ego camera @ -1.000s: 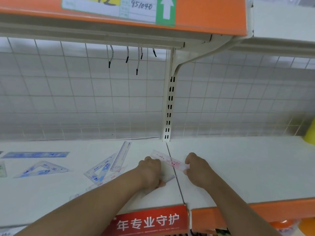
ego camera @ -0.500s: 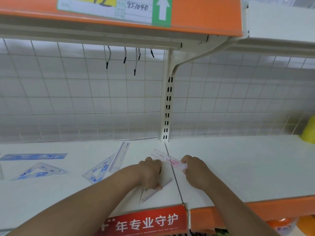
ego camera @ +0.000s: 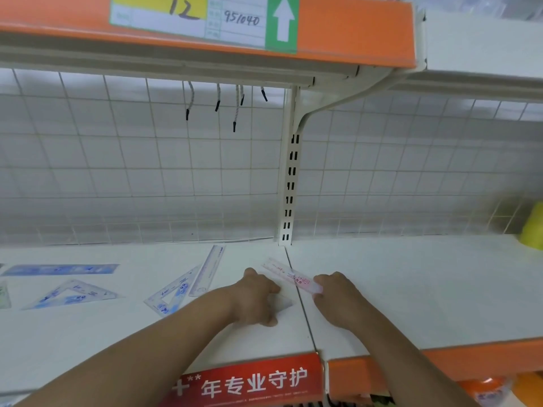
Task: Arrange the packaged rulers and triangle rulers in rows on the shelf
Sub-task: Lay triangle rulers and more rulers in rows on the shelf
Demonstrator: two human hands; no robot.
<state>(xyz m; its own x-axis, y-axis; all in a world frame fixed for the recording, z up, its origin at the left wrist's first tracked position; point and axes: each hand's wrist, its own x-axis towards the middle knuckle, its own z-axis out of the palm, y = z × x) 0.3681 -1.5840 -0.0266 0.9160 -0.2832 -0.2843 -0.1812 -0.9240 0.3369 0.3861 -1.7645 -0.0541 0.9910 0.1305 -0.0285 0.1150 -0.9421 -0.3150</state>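
Note:
A pink packaged ruler (ego camera: pixel 286 274) lies slanted across the seam between two white shelf boards (ego camera: pixel 411 289). My right hand (ego camera: pixel 335 301) pinches its near end. My left hand (ego camera: pixel 255 298) is curled over a clear triangle ruler (ego camera: pixel 284 302); only that ruler's right tip shows. To the left lie a blue-printed triangle ruler (ego camera: pixel 172 293) and a clear straight ruler (ego camera: pixel 209 270), touching each other. Further left lie a second blue triangle ruler (ego camera: pixel 73 295) and a blue straight ruler (ego camera: pixel 61 269).
A slotted white upright (ego camera: pixel 289 186) stands at the back behind the seam, in front of a wire grid wall. A yellow object (ego camera: pixel 533 230) sits at the far right. A red sign (ego camera: pixel 249 380) hangs on the front edge. The upper shelf overhangs closely.
The clear triangle ruler has been drawn in under my left hand; its long point toward the shelf front no longer shows. My right hand keeps its pinch on the pink ruler.

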